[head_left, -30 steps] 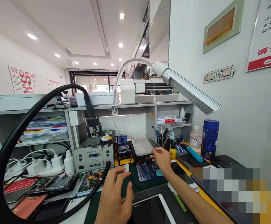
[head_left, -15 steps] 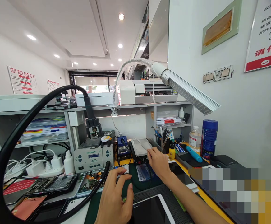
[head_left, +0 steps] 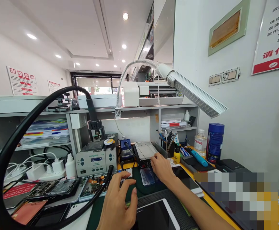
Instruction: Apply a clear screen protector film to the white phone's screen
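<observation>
My left hand [head_left: 119, 203] hovers with bent, spread fingers over the near edge of the mat, holding nothing. Just right of it, a white-framed tablet [head_left: 156, 217] lies with its dark screen up on a perforated dark pad [head_left: 169, 198]. My right hand [head_left: 163, 168] reaches farther forward, its fingers curled together at the front right corner of a flat, pale box-shaped device [head_left: 144, 150]. Whatever those fingertips touch or pinch is hidden. A clear plastic packet [head_left: 147, 176] lies just left of the right hand, on the green mat [head_left: 136, 175].
A thick black hose [head_left: 21, 127] loops across the left side from a grey soldering station [head_left: 91, 163]. Phone parts and a parts tray [head_left: 93, 183] lie at left. A lamp [head_left: 197, 94] hangs overhead. A yellow bottle [head_left: 177, 156] and blue canister [head_left: 215, 142] stand at right.
My right hand has shifted slightly down and left at the pale device's front corner, its fingers curling lower. My left hand and the tablet have stayed put.
</observation>
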Available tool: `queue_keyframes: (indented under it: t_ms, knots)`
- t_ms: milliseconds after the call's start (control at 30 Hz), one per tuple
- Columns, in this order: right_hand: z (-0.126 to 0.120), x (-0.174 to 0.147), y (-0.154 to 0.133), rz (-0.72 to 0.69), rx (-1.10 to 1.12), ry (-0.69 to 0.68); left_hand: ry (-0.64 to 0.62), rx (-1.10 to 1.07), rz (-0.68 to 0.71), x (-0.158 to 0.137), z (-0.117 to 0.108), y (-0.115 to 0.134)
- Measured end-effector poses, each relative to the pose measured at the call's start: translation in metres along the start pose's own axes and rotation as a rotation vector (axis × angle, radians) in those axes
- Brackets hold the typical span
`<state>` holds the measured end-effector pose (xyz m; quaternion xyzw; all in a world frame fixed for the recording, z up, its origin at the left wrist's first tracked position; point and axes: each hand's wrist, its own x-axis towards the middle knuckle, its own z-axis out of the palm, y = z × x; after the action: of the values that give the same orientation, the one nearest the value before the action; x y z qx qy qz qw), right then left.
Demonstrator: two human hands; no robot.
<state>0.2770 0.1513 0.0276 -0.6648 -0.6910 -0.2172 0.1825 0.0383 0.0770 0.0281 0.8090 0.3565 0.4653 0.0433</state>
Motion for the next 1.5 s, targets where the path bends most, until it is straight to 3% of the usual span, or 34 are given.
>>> queue_keyframes:
  t_ms: [400, 567, 733, 1167, 1300, 1500]
  knots:
    - [0.002, -0.001, 0.0, 0.003, 0.019, 0.029, 0.058, -0.028, -0.005, -0.001, 0.003, 0.001]
    - [0.001, -0.001, 0.001, -0.003, 0.048, 0.048, -0.015, -0.025, -0.012, -0.001, 0.002, 0.0]
    - [0.003, -0.001, 0.001, -0.006, 0.07, 0.052, 0.102, 0.016, 0.013, 0.0, 0.002, 0.003]
    - [0.001, -0.002, -0.001, 0.051, 0.118, 0.045, 0.082, 0.055, 0.047, 0.001, 0.002, 0.001]
    - [-0.009, 0.005, 0.009, 0.136, 0.166, 0.082, 0.072, 0.003, 0.0, 0.0, 0.003, 0.002]
    - [-0.03, 0.014, 0.064, 0.433, 0.232, 0.165, -0.003, -0.029, -0.009, 0.0, -0.001, 0.002]
